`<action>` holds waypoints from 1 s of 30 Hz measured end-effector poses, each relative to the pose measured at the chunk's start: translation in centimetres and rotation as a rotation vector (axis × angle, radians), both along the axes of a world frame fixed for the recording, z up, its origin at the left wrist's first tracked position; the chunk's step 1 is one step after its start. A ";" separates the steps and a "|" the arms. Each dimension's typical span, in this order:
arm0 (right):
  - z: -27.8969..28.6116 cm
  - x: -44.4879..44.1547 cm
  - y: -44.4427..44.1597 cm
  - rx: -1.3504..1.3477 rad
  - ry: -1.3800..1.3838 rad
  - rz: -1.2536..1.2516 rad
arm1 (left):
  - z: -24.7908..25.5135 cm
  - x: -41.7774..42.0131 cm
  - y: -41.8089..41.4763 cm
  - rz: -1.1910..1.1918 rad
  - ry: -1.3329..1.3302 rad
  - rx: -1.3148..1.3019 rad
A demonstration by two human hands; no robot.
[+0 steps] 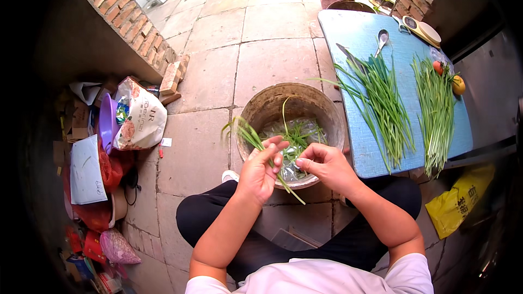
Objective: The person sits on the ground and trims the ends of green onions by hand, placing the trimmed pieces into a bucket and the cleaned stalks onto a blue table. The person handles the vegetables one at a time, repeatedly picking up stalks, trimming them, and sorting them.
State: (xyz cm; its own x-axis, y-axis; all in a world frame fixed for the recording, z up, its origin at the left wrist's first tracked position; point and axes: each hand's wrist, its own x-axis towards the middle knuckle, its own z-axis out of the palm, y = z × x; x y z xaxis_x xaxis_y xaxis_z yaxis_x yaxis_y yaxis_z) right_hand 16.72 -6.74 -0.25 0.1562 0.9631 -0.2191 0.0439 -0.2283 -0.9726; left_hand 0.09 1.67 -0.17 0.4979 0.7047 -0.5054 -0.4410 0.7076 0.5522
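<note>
My left hand [258,175] holds a few green chive-like stalks [248,132] slantwise, leafy tips up to the left and pale ends down to the right. Close beside it, the thumb and forefinger of my right hand [330,168] are pinched together; no item shows clearly between them. Both hands are above the near rim of a worn round bucket [336,114] standing between my knees. Inside lie green leaf scraps [301,132] on clear plastic. A loose bunch of the stalks [386,110] and a neater bunch [436,122] lie on the blue tabletop [347,28] to my right.
The table also bears a knife [346,52], a spoon [382,40], a kitchen scale [423,32], a red tomato [438,67] and a yellow-orange fruit [458,85]. A yellow bag [457,204] is below it. Left are a printed bag [143,118], purple basin [107,120] and bricks [172,76].
</note>
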 end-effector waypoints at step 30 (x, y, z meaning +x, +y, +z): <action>1.4 2.1 0.7 0.042 0.520 -0.192 | 0.7 1.4 -2.7 -0.267 0.145 0.091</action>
State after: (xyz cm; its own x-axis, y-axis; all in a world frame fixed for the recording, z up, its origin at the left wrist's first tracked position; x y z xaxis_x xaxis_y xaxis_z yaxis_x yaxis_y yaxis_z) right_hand 18.78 -6.04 1.12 0.2114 0.9375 -0.2764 -0.4832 -0.1456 -0.8634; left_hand 1.53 -1.04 0.54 0.5990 0.6043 -0.5255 -0.1586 0.7327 0.6618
